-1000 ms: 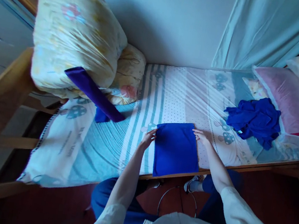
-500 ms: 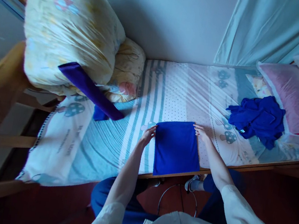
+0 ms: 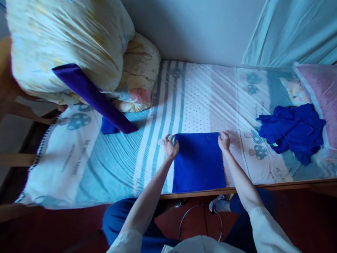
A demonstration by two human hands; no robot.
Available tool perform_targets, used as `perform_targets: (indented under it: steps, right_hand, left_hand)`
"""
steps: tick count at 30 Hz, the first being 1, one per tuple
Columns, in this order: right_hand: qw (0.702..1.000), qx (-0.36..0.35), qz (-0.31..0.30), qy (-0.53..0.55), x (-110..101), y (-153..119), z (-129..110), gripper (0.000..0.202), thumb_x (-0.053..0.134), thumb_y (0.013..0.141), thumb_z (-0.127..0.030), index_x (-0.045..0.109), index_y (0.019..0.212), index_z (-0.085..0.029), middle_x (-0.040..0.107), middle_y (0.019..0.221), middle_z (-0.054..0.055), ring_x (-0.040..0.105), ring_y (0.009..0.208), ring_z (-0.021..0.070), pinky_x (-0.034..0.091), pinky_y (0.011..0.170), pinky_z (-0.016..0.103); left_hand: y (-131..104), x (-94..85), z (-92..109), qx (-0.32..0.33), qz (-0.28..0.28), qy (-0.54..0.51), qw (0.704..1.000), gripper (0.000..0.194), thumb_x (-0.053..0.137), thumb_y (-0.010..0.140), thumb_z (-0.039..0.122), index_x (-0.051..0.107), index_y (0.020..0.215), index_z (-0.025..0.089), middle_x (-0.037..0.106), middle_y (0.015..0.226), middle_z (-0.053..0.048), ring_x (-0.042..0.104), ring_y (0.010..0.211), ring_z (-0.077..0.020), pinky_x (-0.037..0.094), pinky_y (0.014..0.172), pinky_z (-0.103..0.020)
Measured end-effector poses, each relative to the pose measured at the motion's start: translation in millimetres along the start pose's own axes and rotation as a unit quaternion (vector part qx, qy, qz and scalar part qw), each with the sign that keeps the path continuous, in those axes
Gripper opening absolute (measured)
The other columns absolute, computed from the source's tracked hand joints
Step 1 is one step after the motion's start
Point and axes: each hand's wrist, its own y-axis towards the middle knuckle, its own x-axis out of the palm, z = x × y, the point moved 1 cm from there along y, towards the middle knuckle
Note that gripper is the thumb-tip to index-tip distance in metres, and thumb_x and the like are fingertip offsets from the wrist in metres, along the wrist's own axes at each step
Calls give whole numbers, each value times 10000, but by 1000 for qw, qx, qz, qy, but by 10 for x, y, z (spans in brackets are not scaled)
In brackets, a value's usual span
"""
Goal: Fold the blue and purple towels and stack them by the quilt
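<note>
A folded blue cloth (image 3: 200, 165) lies flat in a near square at the front edge of the bed, its near side along the wooden rail. My left hand (image 3: 171, 146) is at its far left corner, fingers curved and apart. At the far right corner, my right hand (image 3: 224, 142) has its fingers closed on the cloth's edge. To the left, a long, narrow dark blue folded cloth (image 3: 96, 98) leans from the bedding onto the mattress. A small blue piece of fabric (image 3: 109, 126) shows beneath it. A crumpled heap of blue fabric (image 3: 293, 130) lies to the right.
A large yellow flowered bundle of bedding (image 3: 64, 35) stands on the bed's left end, with a smaller one (image 3: 140, 71) beside it. A pink pillow (image 3: 333, 104) lies at the right end. Wooden rails (image 3: 8, 158) border the left side. A pale curtain (image 3: 296, 31) hangs behind.
My left hand's fingers have lifted and spread at the cloth's corner. My right hand has curled its fingers in at the other corner. The view has shifted slightly; the cloth stays flat.
</note>
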Motion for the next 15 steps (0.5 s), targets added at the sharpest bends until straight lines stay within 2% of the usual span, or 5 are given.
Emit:
perform_targets:
  steps: [2, 5, 7, 11, 15]
  right_hand:
    - [990, -91, 32, -104, 189, -247, -96, 481, 401, 1029, -260, 596, 1459, -168, 527, 1544, 142, 471, 1412, 293, 388, 1191, 488]
    - [947, -229, -82, -208, 443, -627, -147, 530, 369, 1056, -328, 480, 1562, -215, 376, 1670, 75, 321, 1544, 279, 278, 1264, 490]
    - [920, -263, -140, -254, 469, -757, -69, 571, 362, 1063, -389, 407, 1604, -212, 317, 1698, 60, 252, 1581, 254, 222, 1292, 473]
    - [932, -167, -83, -311, 201, -611, 191, 673, 281, 1076, -463, 257, 1651, -113, 221, 1722, 111, 180, 1606, 245, 135, 1314, 475]
    - [940, -103, -43, -322, 145, -452, 195, 652, 229, 1087, -405, 228, 1652, -81, 197, 1724, 130, 125, 1617, 262, 58, 1313, 520]
  left_hand:
    - [-247, 156, 86, 86, -9, 106, 991, 537, 507, 955, 349, 573, 1453, 158, 389, 1632, -187, 382, 1487, -385, 335, 1203, -589]
    - [-568, 375, 114, 195, -79, 168, 963, 602, 434, 990, 348, 454, 1551, 130, 299, 1691, -161, 195, 1591, -331, 210, 1279, -563]
    - [-641, 438, 40, 204, -87, 181, 958, 656, 402, 1006, 402, 387, 1585, 94, 275, 1696, -177, 148, 1606, -309, 163, 1299, -544]
    - [-452, 397, -143, 180, -75, 188, 963, 752, 356, 1017, 494, 293, 1614, 41, 229, 1704, -196, 117, 1611, -298, 110, 1312, -522]
    - [-322, 439, -75, 146, -52, 181, 971, 765, 311, 1033, 478, 219, 1624, 1, 158, 1713, -215, 47, 1616, -298, 59, 1315, -530]
